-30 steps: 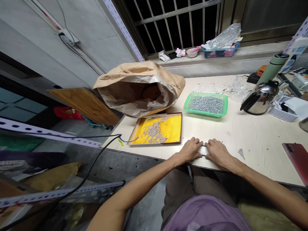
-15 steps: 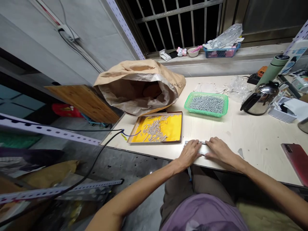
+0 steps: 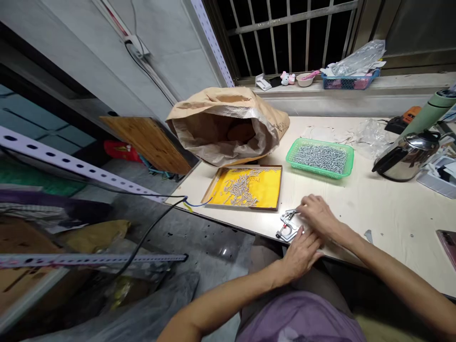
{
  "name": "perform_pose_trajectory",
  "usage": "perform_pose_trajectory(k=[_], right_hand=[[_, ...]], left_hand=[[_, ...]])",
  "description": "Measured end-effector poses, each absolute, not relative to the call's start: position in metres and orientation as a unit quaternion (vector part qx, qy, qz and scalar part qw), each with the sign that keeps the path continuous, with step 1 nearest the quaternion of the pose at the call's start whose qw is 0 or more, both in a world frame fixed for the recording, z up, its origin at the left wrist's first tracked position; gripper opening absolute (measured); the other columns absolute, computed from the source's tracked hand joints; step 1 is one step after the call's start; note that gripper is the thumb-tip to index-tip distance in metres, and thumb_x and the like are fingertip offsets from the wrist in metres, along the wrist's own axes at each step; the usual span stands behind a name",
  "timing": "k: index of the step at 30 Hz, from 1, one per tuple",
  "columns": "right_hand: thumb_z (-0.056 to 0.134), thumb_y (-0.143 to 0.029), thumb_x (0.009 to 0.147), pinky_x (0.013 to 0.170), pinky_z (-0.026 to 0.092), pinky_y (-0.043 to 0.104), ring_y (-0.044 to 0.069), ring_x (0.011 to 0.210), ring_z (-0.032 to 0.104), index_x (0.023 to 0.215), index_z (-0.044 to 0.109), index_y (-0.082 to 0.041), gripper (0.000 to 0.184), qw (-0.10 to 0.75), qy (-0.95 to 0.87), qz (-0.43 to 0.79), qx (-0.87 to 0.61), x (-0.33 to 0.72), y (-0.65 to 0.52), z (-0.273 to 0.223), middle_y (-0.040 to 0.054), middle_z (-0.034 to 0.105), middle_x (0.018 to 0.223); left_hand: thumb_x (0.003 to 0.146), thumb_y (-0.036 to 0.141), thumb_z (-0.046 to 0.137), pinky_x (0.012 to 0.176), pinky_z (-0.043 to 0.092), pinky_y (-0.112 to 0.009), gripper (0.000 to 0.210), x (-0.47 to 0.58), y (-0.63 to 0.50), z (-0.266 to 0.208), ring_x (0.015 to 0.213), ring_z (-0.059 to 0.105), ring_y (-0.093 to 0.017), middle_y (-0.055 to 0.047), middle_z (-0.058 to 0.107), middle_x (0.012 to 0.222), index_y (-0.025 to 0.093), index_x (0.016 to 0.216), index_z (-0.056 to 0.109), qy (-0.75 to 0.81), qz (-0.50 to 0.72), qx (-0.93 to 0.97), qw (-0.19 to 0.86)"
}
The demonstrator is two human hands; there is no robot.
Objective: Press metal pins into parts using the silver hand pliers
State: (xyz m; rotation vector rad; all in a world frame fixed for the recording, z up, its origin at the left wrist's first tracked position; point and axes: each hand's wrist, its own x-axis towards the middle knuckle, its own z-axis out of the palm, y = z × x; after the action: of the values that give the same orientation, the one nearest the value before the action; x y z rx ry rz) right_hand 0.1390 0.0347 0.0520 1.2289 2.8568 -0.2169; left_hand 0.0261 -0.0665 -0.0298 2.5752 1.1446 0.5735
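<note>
At the table's front edge lies a flat silver metal fixture (image 3: 289,225) with a spring, a round opening and a small red spot showing at its left end. My left hand (image 3: 302,251) is closed around its near side, fingers pressed together. Just beyond, my right hand (image 3: 318,214) curls over the far side, fingertips down on the metal. The rest of the fixture is hidden under both hands. To the left, a shallow tray (image 3: 280,190) with a yellow lining holds many small metal pins (image 3: 240,190).
A green plastic basket (image 3: 351,164) full of small metal pieces stands behind my hands. An open brown paper sack (image 3: 228,102) lies behind the tray. At the right are a steel kettle (image 3: 409,154), a green flask (image 3: 432,111) and a red phone (image 3: 447,244).
My left hand has left the fixture's left end for its near side, uncovering the spring and round opening. The right hand has shifted over the far side. The view has turned left.
</note>
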Motion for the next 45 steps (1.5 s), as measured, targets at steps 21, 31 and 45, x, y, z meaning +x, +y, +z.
perform_pose_trajectory(k=[21, 31, 45], right_hand=[[0.045, -0.024, 0.09, 0.073, 0.047, 0.034, 0.02, 0.081, 0.058, 0.091, 0.061, -0.02, 0.016, -0.433, 0.823, 0.002, 0.368, 0.141, 0.142, 0.107, 0.006, 0.061, 0.084], [0.038, -0.034, 0.094, 0.072, 0.052, 0.037, 0.023, 0.089, 0.06, 0.106, 0.061, -0.021, 0.029, -0.331, 0.858, -0.031, 0.391, 0.17, 0.092, 0.064, 0.0095, 0.06, 0.096], [0.039, -0.023, 0.094, 0.073, 0.051, 0.032, 0.018, 0.083, 0.06, 0.095, 0.061, -0.02, 0.022, -0.226, 0.866, -0.201, 0.399, 0.167, -0.02, 0.018, 0.0072, 0.062, 0.091]], left_hand=[[0.091, 0.021, 0.048, 0.078, 0.047, -0.037, 0.02, -0.103, 0.034, 0.002, 0.09, 0.054, -0.022, -0.01, 0.062, 0.094, 0.018, 0.092, 0.067, 0.617, 0.239, 0.75, 0.003], [0.09, 0.017, 0.043, 0.074, 0.041, -0.033, 0.025, -0.157, 0.102, 0.029, 0.098, 0.051, -0.026, -0.014, 0.06, 0.096, 0.01, 0.088, 0.067, 0.765, -0.029, 0.643, 0.018], [0.075, 0.027, 0.06, 0.066, 0.044, -0.023, 0.015, -0.097, 0.013, 0.025, 0.071, 0.061, -0.015, -0.002, 0.069, 0.077, 0.016, 0.079, 0.07, 0.664, 0.212, 0.618, 0.364]])
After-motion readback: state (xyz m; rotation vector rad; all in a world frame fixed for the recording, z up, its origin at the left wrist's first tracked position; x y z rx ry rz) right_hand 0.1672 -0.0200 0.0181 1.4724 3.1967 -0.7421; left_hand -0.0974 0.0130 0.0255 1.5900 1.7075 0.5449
